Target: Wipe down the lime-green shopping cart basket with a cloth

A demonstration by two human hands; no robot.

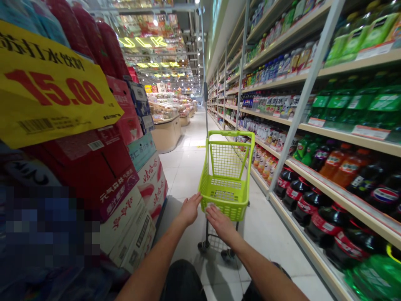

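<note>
A lime-green shopping trolley [224, 205] stands upright in front of me, its basket holding nothing that I can see. My left hand [190, 210] is at the near left corner of the basket, fingers stretched out and apparently touching the rim. Against the basket's near side, my right hand [220, 222] has its fingers laid over a small white piece of cloth or tissue [209, 206]. Most of that white piece is hidden under the fingers. Dark wheels [203, 246] show below the basket.
Shelves [290, 163] of bottled drinks run along the right, with large cola bottles [327, 225] at the bottom. Stacked drink cartons [120, 188] and a yellow price sign [59, 90] rise on the left. Further along the tiled aisle [188, 142] stands a rounded display counter [166, 133].
</note>
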